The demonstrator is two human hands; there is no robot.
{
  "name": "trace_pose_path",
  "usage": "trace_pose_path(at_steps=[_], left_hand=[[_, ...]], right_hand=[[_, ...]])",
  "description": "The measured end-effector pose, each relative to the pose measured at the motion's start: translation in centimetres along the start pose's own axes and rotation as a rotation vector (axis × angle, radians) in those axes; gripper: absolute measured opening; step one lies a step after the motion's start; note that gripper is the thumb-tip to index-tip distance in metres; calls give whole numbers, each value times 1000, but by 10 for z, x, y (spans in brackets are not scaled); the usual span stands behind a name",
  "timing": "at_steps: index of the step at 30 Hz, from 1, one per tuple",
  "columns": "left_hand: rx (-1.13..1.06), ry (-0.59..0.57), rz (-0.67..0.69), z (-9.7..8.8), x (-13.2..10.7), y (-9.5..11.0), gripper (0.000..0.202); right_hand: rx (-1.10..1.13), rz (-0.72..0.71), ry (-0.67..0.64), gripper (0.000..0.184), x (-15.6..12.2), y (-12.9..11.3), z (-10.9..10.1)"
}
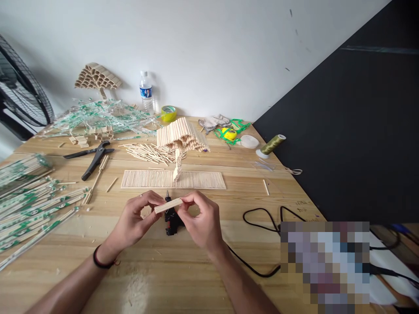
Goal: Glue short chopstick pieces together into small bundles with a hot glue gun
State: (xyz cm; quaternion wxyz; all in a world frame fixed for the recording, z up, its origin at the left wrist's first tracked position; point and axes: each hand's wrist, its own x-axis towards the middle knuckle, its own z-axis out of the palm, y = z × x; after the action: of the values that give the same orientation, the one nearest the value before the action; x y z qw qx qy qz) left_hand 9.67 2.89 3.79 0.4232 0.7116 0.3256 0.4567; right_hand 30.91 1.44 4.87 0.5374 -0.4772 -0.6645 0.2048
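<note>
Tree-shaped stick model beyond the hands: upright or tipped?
Upright: the model has its canopy atop a trunk running down.

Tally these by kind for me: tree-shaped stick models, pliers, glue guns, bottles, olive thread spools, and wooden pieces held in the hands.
Tree-shaped models: 2 (back-left model, front model)
Pliers: 1
Glue gun: 1
Bottle: 1
Olive thread spool: 1
Held wooden piece: 1
Total: 7

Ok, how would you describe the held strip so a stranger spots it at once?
On the table, find the long stick panel. Just nearer the camera, the left hand and right hand pinch a short, pale strip between them, partly hiding the black glue gun. Unlike the panel and loose sticks behind, it is held up.
</note>
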Motion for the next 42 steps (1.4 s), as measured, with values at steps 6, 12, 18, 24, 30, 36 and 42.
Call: trace_pose_path(at_steps=[6, 12, 18, 24, 30, 36, 42], left_hand=[[-174, 27, -99, 0, 3, 5, 10], [-326, 67, -226, 1, 6, -1, 19], [-372, 15, -249, 0, 5, -5, 20], [-354, 68, -253, -2, 4, -8, 16], [-340, 67, -272, -4, 1, -11, 20], [-349, 69, -302, -5, 0, -9, 19], [-332, 69, -327, -4, 0, -10, 20]], right_hand=[[368, 309, -155, 12, 4, -3, -5], [643, 448, -305, 18, 5, -3, -7], [753, 464, -370, 22, 4, -1, -6], [665, 424, -279, 23, 2, -2, -3], [671, 441, -349, 23, 4, -4, -6], [601, 340, -378, 21, 5, -7, -9], [521, 302, -358, 23, 4, -6, -8]])
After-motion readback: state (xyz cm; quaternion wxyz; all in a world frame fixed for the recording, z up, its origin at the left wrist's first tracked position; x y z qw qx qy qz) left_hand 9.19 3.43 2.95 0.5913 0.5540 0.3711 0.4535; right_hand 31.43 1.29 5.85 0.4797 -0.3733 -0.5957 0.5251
